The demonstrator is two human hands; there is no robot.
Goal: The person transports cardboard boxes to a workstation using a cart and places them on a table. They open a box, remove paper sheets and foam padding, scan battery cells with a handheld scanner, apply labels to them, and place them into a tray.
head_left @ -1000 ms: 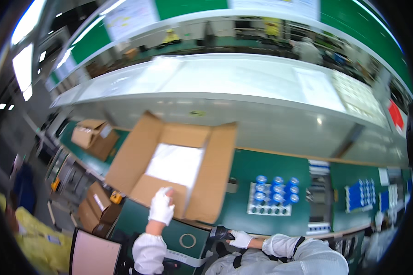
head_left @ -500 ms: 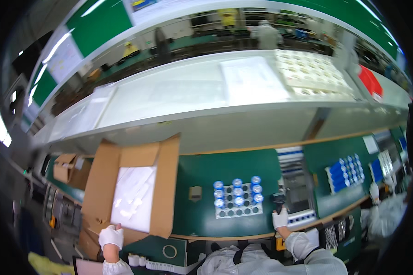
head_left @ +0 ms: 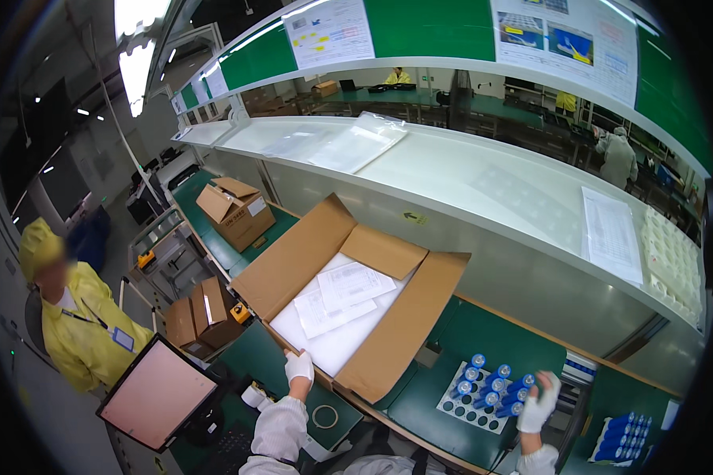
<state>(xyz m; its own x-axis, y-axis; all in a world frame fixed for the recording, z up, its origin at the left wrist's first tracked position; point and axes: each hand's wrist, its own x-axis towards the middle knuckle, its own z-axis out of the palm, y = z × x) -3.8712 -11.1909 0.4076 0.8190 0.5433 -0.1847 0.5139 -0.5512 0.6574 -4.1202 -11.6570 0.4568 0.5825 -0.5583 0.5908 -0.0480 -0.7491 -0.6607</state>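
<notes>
My left hand, in a white glove, has its fingers closed over the near edge of a large open cardboard box. Inside the box, printed paper sheets rest on white foam. My right hand, also gloved, is raised with fingers apart and nothing seen in it. It is just right of several blue cylindrical cells, which stand in a white tray with round holes. Whether the right fingers touch the nearest cells cannot be made out.
A monitor and a tape roll are by my left arm. More boxes stand farther left. A person in yellow is at the left. Another group of blue cells is at the right. A white shelf runs above the bench.
The view has swung left, bringing the monitor and the person in yellow into sight. My right hand has let go of the dark handheld device and opened beside the cells. My left hand stays at the box.
</notes>
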